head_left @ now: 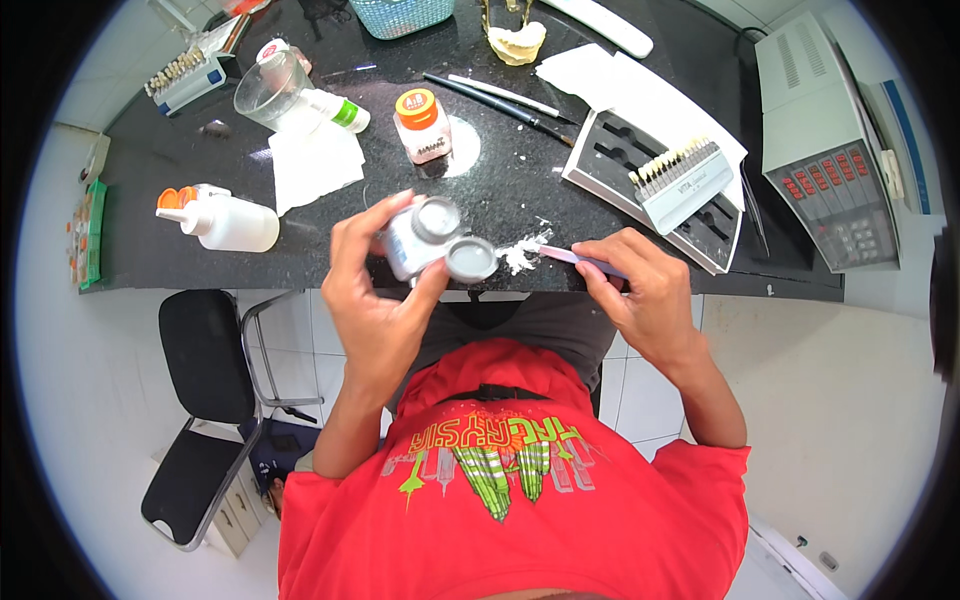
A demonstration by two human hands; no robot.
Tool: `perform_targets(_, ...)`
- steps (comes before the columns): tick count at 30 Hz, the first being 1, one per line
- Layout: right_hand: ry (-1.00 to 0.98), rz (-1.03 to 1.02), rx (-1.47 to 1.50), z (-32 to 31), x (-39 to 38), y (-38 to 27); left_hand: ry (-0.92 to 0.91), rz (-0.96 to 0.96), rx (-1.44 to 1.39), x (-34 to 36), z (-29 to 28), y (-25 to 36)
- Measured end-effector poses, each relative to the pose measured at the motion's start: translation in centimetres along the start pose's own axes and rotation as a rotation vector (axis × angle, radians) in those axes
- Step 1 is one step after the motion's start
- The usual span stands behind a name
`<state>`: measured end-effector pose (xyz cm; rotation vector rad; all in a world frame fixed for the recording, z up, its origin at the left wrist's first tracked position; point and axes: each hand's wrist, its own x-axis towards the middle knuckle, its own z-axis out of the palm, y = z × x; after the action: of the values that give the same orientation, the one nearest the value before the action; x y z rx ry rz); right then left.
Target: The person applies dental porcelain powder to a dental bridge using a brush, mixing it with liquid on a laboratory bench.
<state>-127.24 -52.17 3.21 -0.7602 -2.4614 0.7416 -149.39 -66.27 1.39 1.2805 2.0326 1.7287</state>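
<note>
My left hand grips a small whitish plastic bottle with a grey flip-top lid hanging open on the right. The bottle is raised at the counter's front edge. Just right of the lid, a patch of white powder lies loosely scattered on the black counter. In my right hand, fingers pinched, is a slim pale-purple tool like a small spatula. Its tip points left and meets the right side of the powder; whether it carries any powder is too small to tell.
Beyond my hands stand an orange-capped jar, a glass cup and a white squeeze bottle. Brushes, a dental cast and a tooth shade guide on a boxed tray lie farther right. A control unit borders the right.
</note>
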Motion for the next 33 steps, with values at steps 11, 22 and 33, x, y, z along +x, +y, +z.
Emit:
perform_targets(11,0.104,-0.163,-0.175,0.4,-1.0,0.4,-0.217,-0.013,-0.116,4.1,6.4,0.5)
perform_targets(22,0.152,-0.135,-0.158,0.7,-0.9,0.1,-0.214,-0.041,-0.06,4.2,6.9,0.1)
perform_targets(33,0.108,-0.129,-0.184,0.2,-1.1,-0.4,0.708,0.255,0.467,0.1,-5.0,-3.5)
